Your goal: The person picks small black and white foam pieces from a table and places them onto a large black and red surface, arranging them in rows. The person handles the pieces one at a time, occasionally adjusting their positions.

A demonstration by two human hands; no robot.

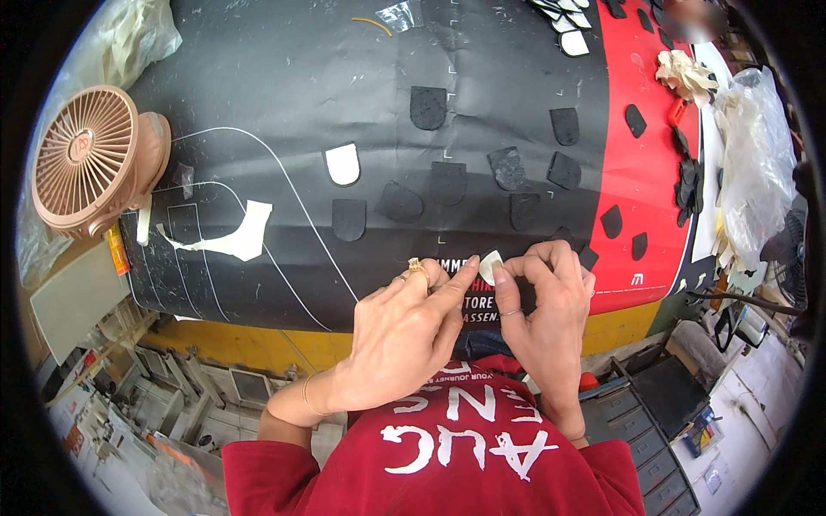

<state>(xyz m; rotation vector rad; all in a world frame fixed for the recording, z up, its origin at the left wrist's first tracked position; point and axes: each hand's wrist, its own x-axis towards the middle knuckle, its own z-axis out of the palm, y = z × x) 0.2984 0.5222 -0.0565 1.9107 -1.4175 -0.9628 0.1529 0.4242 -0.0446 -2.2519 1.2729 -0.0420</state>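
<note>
Nearest the camera: a red shirt (465, 447) with white lettering is filling the lower edge, and both forearms are rising from it toward the surface.
Left hand (404, 331): it is wearing a ring and a thin bracelet; its fingers (456, 279) are closing on the left edge of a small white tab-shaped piece (490, 265).
Right hand (551, 297): its fingers are curling in and pinching the same piece from the right, thumb underneath.
White piece: it is being held between both hands, just above the near edge of the black surface (344, 77), touching only fingertips.
Around it: dark tab-shaped cutouts (447, 182) are lying scattered just beyond the hands, one white cutout (342, 163) farther left, and a pink fan (86, 159) is sitting at the far left.
Risk, grip: the piece is tiny and mostly hidden by fingertips, so it is likely slipping if either pinch is loosening, and dropping off the near edge.
Risk, airflow: whether the fan is running cannot be told; moving air would be lifting light cutouts.
Risk, crease: pinching from both sides may be bending the piece.
</note>
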